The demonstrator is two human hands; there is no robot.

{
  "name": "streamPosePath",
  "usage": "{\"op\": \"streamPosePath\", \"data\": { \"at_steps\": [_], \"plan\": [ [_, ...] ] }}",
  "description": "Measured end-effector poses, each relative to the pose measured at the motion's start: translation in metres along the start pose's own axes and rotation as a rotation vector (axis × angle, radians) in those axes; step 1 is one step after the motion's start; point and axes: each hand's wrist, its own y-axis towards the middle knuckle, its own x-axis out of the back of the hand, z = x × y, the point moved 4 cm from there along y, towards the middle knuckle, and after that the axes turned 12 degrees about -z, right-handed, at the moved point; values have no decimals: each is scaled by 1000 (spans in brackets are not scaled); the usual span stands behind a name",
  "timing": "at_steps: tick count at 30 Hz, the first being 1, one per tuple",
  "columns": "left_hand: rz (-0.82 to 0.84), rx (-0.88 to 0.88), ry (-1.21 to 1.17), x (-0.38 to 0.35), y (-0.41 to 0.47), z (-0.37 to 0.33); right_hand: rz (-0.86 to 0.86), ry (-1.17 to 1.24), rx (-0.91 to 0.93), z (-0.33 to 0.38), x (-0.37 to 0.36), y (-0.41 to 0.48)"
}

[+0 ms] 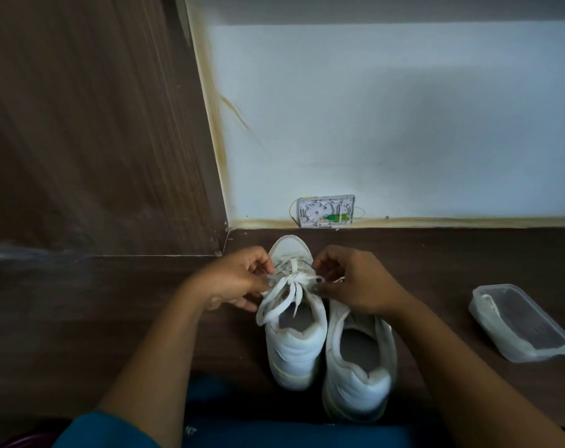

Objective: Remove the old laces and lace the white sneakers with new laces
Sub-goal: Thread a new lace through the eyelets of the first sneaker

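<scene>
**Old bow on the left sneaker: loosen first, then pull**

Both sneakers sit heel-to-us near the middle of the dark wood surface (113, 318), toes twd the wall (371, 124). The left sneaker (294, 347) has its old laces (291, 287) tied in a bow. The right sneaker (360, 363) touches it; its front is hidden under our wrist.

Our left hand (239, 281) has fingers curled, pinching lace at the bow's left side. Our right hand (355, 284) is curled too, pinching a strand on the bow's right.

Our take on doing it well:
- tug the free ends, not the loops, so the knot slips & doesn't jam
- keep the shoe steady w/ one hand
- slacken each crossing from the top eyelets down before drawing the lace out

A clear plastic container (517, 321) lies twd the right edge w/ sth pale inside; we can't tell if it's the new laces.

Writing: none legible on the shoes, container or fibre wall box (326, 211).
</scene>
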Motion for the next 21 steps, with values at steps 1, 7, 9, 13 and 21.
{"op": "streamPosePath", "data": {
  "at_steps": [1,7,9,13,21],
  "plan": [
    [28,-20,1,-2,-1,0,20,-21,13,2,-3,0],
    [8,-208,74,-6,2,-10,2,-28,30,7,-3,3],
    [-40,-256,100,-5,4,-13,14,21,-2,5,-2,3],
    [-63,-278,150,-8,9,-12,-14,86,9,4,0,2],
    [-77,-342,92,-7,10,-13,-80,91,14,8,0,4]
  ]
}}
